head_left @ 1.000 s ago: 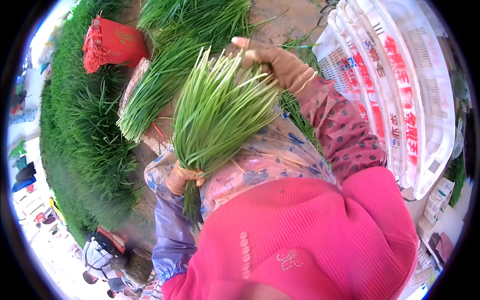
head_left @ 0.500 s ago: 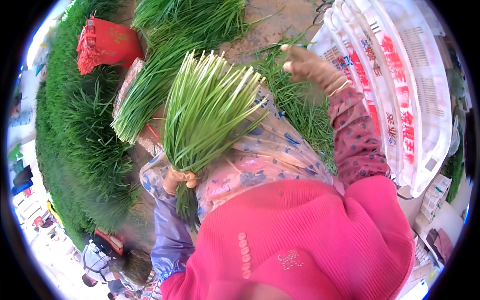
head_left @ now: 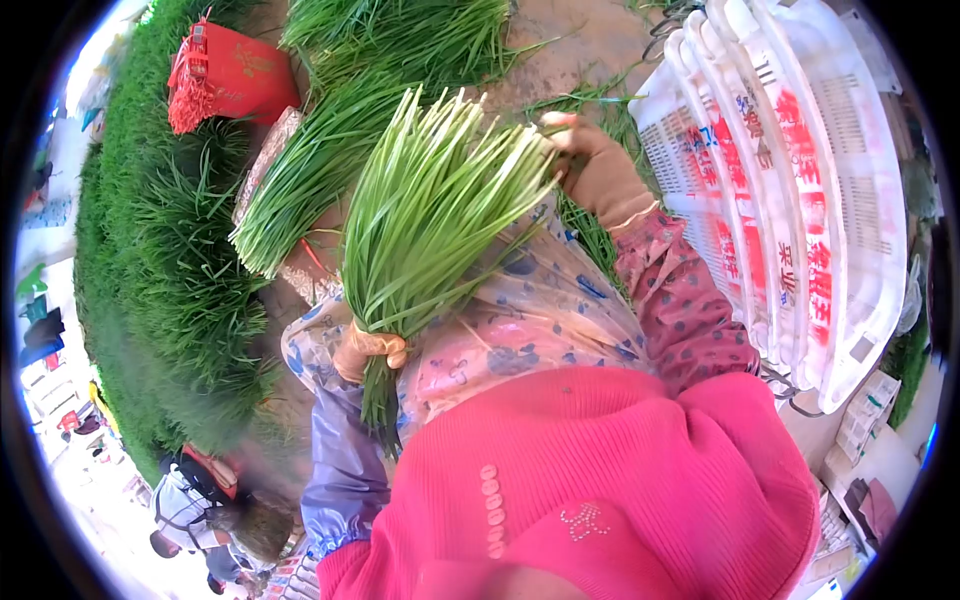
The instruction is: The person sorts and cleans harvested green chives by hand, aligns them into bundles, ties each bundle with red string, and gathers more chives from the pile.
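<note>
My left hand (head_left: 368, 352), in a tan glove, is closed around a bunch of garlic chives (head_left: 425, 235) near its leafy end. The pale cut stem ends fan upward and to the right, above my lap. My right hand (head_left: 595, 165), gloved too, is at the right edge of these stem ends. Its fingers are bent but apart, and I see nothing held in them. Whether they touch the outermost stems is hard to tell. A clear apron with blue prints (head_left: 540, 310) covers my lap under the bunch.
More chives (head_left: 310, 185) lie beyond my left hand, with another heap (head_left: 400, 40) at the top. A long green bank of chives (head_left: 170, 270) runs down the left, beside a red bag (head_left: 235, 75). Stacked white crates (head_left: 795, 200) stand on the right. Other people (head_left: 205, 515) are at lower left.
My right hand has moved left and down, from over the loose leaves to the stem ends. My left hand keeps its hold on the bunch. The whole view has shifted slightly.
</note>
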`<state>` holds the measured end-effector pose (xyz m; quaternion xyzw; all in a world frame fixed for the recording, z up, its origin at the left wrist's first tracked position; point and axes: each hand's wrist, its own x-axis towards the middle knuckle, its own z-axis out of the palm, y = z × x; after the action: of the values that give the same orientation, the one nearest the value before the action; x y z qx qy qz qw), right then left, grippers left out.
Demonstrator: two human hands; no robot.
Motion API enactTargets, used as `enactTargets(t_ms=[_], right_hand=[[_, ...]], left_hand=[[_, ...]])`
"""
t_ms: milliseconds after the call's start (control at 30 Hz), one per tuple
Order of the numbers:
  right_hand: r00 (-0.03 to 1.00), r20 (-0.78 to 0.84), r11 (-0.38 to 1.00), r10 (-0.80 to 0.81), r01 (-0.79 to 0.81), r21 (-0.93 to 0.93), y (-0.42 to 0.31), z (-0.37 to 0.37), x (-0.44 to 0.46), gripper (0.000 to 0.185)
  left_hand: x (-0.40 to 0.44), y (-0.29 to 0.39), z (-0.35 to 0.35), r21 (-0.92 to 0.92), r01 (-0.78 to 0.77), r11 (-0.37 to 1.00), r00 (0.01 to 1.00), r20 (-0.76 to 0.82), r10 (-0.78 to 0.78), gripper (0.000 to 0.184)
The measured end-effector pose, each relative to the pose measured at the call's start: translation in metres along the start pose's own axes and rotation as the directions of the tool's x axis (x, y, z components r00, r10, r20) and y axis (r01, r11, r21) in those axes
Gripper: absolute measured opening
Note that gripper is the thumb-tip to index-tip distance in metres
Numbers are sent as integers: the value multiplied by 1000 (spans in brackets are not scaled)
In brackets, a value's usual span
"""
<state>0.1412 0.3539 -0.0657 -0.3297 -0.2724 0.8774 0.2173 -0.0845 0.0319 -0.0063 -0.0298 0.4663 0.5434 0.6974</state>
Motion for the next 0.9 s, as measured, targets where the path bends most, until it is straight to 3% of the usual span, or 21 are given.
enactTargets(t_ms=[67, 100, 167, 200, 267, 300, 333, 367, 433, 500, 667, 733, 767, 800, 867, 900], right_hand=[[986, -101, 945, -135, 159, 286, -8, -32, 11, 25], [986, -99, 945, -135, 158, 285, -14, -33, 9, 25], [906, -296, 937, -302, 339, 82, -34, -25, 4, 35], [908, -295, 939, -299, 335, 80, -41, -14, -1, 35], [982, -44, 947, -182, 163, -278, -50, 16, -12, 50], [990, -137, 752, -19, -76, -655, -53, 30, -3, 72], [990, -141, 752, -25, -74, -655, -44, 32, 0, 72], [983, 145, 587, -108, 181, -789, -29, 30, 4, 76], [893, 432, 386, -123, 444, -808, -23, 39, 0, 80], [974, 210, 619, 79, 117, -777, -26, 48, -5, 79], [982, 177, 743, -64, 165, -649, 2, 32, 1, 58], [989, 150, 610, -13, 126, -783, -2, 34, -2, 56], [984, 150, 366, -93, 174, -914, -6, 36, -9, 51], [984, 149, 365, -94, 173, -915, -12, 40, -14, 51], [981, 191, 69, -33, 193, -979, -22, 46, -21, 54], [974, 212, 235, 73, 190, -953, -29, 49, -25, 60]], left_hand=[[0, 0, -1, 24, 2, 1000, 1000, 7, -2, 58], [0, 0, -5, 22, 0, 1000, 1000, 7, 0, 58], [-1, -4, -14, 62, 25, 998, 1000, 5, -25, 58], [-1, -4, -14, 57, 24, 998, 1000, 3, -24, 58], [-1, -5, -13, 121, 5, 993, 1000, 14, -7, 63], [0, -4, -9, 123, 10, 992, 1000, 17, -13, 63], [1, 0, -2, 154, 11, 988, 1000, 4, -12, 64], [2, 2, 2, 185, 10, 983, 1000, -11, -8, 64], [2, 2, 2, 194, 14, 981, 1000, -18, -11, 65], [0, 2, 0, 196, 19, 980, 999, -35, -13, 65], [2, -1, 3, 237, -30, 971, 999, -22, 36, 62], [4, 0, 2, 255, -11, 967, 1000, -19, 16, 60], [5, 0, 1, 275, 8, 961, 1000, -21, -2, 57], [6, 1, 0, 295, 27, 955, 999, -25, -21, 55], [5, 5, -5, 333, 27, 943, 999, 9, -32, 54], [4, 8, -3, 370, 25, 929, 998, 41, -43, 53]])
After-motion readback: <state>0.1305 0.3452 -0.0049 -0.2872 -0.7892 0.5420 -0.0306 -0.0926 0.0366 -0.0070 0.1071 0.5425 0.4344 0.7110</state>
